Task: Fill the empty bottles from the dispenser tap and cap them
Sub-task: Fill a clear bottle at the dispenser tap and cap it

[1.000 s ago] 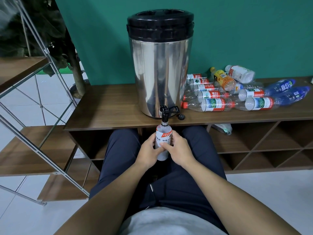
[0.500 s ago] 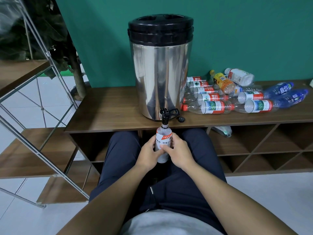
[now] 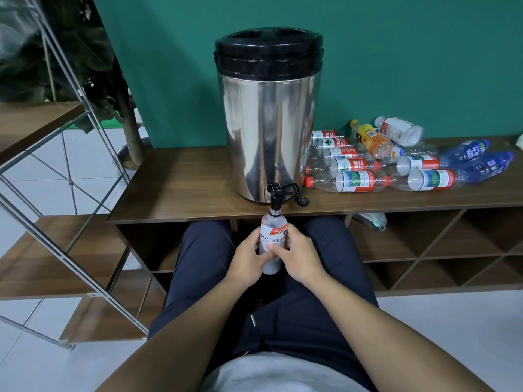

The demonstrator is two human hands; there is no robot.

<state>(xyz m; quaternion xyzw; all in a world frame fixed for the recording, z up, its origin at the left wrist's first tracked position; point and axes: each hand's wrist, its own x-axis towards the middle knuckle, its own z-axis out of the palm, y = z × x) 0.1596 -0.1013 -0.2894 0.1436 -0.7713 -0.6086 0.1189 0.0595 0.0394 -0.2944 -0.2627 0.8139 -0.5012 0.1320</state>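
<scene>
Upright, uncapped bottle (image 3: 272, 244), white-orange label, mouth at black tap (image 3: 275, 200).

One steel dispenser (image 3: 268, 131), one upright bottle (image 3: 272, 244) held in two hands, one loose black cap (image 3: 302, 201), and roughly a dozen bottles (image 3: 396, 159) lying in a pile.

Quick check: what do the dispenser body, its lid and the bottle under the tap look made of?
Dispenser body: polished metal, likely stainless steel; it mirrors the shelf. Lid: black, matte, probably plastic. Bottle: translucent whitish plastic by the look, with a printed label.
</scene>
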